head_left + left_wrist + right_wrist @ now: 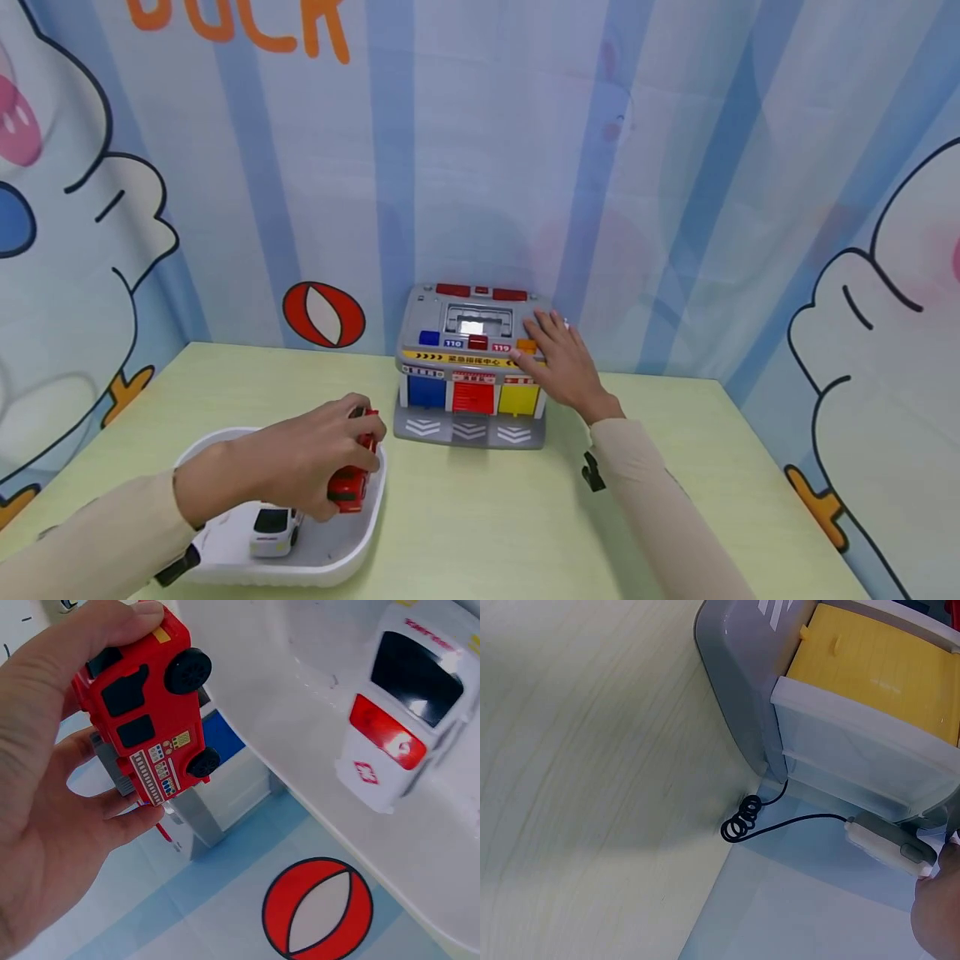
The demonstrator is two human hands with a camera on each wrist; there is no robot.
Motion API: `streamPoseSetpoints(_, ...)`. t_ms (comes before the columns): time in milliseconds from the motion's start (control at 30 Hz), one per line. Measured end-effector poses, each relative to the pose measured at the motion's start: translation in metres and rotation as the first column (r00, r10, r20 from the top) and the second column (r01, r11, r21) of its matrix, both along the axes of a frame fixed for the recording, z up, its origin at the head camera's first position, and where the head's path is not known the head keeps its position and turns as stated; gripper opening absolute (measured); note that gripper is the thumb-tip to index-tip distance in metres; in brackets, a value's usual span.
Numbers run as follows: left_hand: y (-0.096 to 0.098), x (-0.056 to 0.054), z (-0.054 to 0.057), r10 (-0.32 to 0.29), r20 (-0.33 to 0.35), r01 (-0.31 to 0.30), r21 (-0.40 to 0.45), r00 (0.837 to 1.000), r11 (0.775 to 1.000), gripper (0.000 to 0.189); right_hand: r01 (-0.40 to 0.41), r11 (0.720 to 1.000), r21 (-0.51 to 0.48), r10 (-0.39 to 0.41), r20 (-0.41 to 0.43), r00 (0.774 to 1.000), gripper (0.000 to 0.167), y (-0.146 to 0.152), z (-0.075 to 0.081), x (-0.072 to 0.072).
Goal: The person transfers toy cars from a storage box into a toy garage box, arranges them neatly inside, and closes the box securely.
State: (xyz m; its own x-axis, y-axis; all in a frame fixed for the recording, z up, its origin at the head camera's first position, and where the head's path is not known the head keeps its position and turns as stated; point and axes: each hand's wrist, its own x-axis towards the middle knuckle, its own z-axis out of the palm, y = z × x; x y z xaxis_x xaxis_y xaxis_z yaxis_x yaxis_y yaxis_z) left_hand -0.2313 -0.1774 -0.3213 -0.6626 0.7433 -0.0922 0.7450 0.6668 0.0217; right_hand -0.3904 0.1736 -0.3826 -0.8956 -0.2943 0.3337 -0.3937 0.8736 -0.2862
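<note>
My left hand (pixel 288 454) grips a red toy fire truck (pixel 349 490) above the right side of a white tray (pixel 322 575). In the left wrist view the truck (pixel 146 712) is tilted, with thumb and fingers at its opposite sides. Inside the tray sits a white toy ambulance car (pixel 273 532) with a red cross mark. My right hand (pixel 566 367) rests with extended fingers on the right end of a grey toy emergency station's roof (pixel 420 321). That station has blue (pixel 426 392), red (pixel 474 398) and yellow (pixel 519 399) doors, all closed.
A small handset (pixel 889 846) on a coiled black cord (pixel 741 819) hangs at the station's right side. Behind the pale yellow table (pixel 465 517) stands a blue striped cartoon curtain (pixel 480 150). The station is close to that curtain.
</note>
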Motion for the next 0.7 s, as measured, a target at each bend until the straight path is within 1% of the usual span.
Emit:
streamPoseSetpoints(133, 0.009, 0.0, 0.003, -0.004, -0.01, 0.004, -0.019, 1.0, 1.0, 0.039, 0.004, 1.0, 0.007, -0.004, 0.007, 1.0, 0.074, 0.0, 0.0, 0.0)
streamPoseSetpoints(267, 0.017, -0.001, 0.002, -0.009, -0.014, 0.008, -0.028, 1.0, 1.0, 0.038, 0.005, 1.0, 0.012, -0.005, 0.002, 1.0, 0.073, 0.0, 0.0, -0.001)
streamPoseSetpoints(467, 0.03, -0.003, 0.003, -0.04, -0.009, 0.039, -0.024, 0.999, 0.999, 0.04, 0.0, 1.0, 0.006, 0.0, -0.007, 1.0, 0.074, 0.0, 0.0, -0.001)
streamPoseSetpoints(600, 0.039, -0.005, 0.001, -0.059, -0.012, 0.059, -0.03, 0.998, 0.998, 0.04, -0.006, 1.0, 0.0, 0.006, -0.007, 1.0, 0.074, 0.001, -0.001, -0.001)
streamPoseSetpoints(700, 0.046, -0.009, -0.002, -0.08, -0.031, 0.079, -0.034, 0.996, 0.996, 0.039, -0.007, 1.0, -0.002, 0.007, -0.005, 1.0, 0.074, 0.001, 0.0, -0.001)
